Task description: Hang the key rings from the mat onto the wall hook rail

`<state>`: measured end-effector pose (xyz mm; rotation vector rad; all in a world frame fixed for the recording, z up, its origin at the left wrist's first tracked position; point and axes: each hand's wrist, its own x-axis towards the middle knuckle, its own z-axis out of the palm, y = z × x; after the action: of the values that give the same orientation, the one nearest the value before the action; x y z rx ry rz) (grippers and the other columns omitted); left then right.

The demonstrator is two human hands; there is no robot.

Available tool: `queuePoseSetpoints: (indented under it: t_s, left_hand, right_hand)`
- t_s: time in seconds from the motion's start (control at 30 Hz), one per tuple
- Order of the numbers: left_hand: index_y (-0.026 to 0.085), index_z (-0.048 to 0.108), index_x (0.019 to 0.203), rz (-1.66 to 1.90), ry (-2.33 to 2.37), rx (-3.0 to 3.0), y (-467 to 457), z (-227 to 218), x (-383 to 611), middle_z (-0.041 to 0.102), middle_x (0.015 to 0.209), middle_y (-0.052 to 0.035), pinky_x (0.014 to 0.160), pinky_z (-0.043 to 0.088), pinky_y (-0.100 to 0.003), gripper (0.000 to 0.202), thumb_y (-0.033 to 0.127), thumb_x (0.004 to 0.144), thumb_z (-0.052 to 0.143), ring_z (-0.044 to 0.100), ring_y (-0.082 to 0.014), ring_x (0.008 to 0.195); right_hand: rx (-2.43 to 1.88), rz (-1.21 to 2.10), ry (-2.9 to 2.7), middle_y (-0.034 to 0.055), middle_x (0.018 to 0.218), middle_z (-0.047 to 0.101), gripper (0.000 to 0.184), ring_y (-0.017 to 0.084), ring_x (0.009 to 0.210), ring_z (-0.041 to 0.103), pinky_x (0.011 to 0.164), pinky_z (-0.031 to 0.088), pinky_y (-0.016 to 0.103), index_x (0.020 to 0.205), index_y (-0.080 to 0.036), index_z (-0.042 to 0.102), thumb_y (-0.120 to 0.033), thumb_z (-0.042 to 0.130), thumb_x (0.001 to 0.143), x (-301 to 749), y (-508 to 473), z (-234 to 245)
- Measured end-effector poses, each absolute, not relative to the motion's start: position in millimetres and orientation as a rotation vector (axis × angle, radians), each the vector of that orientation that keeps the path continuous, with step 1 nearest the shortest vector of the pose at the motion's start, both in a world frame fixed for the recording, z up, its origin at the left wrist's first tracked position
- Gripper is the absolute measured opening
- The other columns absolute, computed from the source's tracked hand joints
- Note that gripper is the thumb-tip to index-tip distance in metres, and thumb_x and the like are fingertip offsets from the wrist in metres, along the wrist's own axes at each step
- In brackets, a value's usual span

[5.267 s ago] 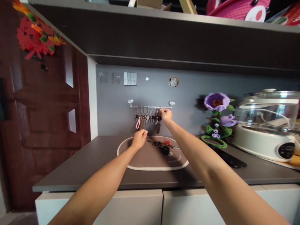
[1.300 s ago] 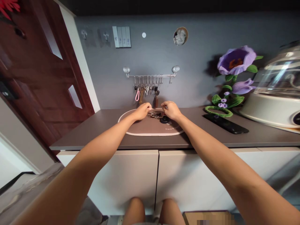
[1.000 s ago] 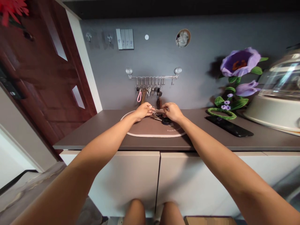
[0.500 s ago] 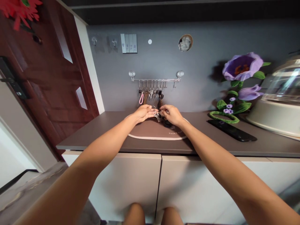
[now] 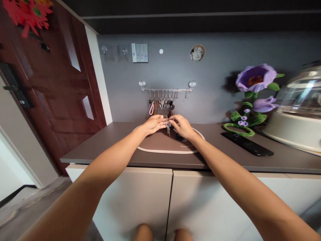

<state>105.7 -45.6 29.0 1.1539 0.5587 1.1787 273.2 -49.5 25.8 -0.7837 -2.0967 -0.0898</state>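
- head view: the left hand (image 5: 152, 124) has its grip narrowed on the ring of a bunch of keys (image 5: 168, 129), which hangs between the two hands, above the mat (image 5: 163, 145).
- the right hand (image 5: 182, 126) meets it from the other side, its grip pinched on the same bunch; which piece it pinches is too small to tell.
- the number of keys in the bunch cannot be made out, as both hands cover part of it.
- just below the right hand's grip, a black piece (image 5: 179, 136) on the mat is mostly hidden; the lettering beside it is cut off by the right forearm.
- behind and above both grips, a hook rail (image 5: 165, 90) on the wall carries a row of hanging keys (image 5: 162, 103), small and crowded; a pink loop (image 5: 151, 108) hangs at the left end of the row, and the lower ends of some items are hidden by the hands.
- well to the right of the grips, a black phone (image 5: 248, 144) lies on the counter (image 5: 100, 144), near a purple flower ornament (image 5: 256, 78).
- farther right, a white appliance (image 5: 291, 132) with a clear upper part is cut off by the frame edge.
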Motion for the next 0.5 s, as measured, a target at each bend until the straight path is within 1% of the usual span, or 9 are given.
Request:
queuePoseSetpoints:
  t_s: [0.2,0.33,0.5]
  left_hand:
    - [0.013,0.042,0.072,1.154,0.544,1.191,-46.4,28.1,106.4,0.060,0.073,-0.0038,0.086,0.042,-0.040,0.012,0.011,0.081,0.049,0.061,-0.0118,0.072]
    - [0.013,0.042,0.072,1.146,0.522,1.228,-44.5,26.9,106.3,0.060,0.076,-0.0040,0.086,0.042,-0.039,0.012,0.015,0.081,0.051,0.060,-0.0121,0.074]
    - [0.013,0.043,0.073,1.145,0.523,1.263,-45.3,27.3,108.0,0.059,0.076,-0.0031,0.083,0.043,-0.038,0.015,0.020,0.079,0.054,0.059,-0.0116,0.073]
  right_hand:
    - [-0.773,-0.061,-2.056,0.0051,0.083,0.055,0.023,0.016,0.082,0.051,0.075,0.040,0.028,0.087,-0.018,0.059,-0.035,0.044,0.083,271.1,-48.4,24.4]
    - [-0.778,-0.001,-2.016,0.0047,0.082,0.055,0.022,0.016,0.084,0.051,0.078,0.040,0.029,0.085,-0.019,0.060,-0.036,0.047,0.082,268.8,-48.8,23.3]
    - [-0.781,0.089,-1.939,0.0040,0.079,0.054,0.020,0.015,0.081,0.051,0.076,0.041,0.029,0.080,-0.019,0.062,-0.035,0.049,0.080,266.7,-47.1,22.0]
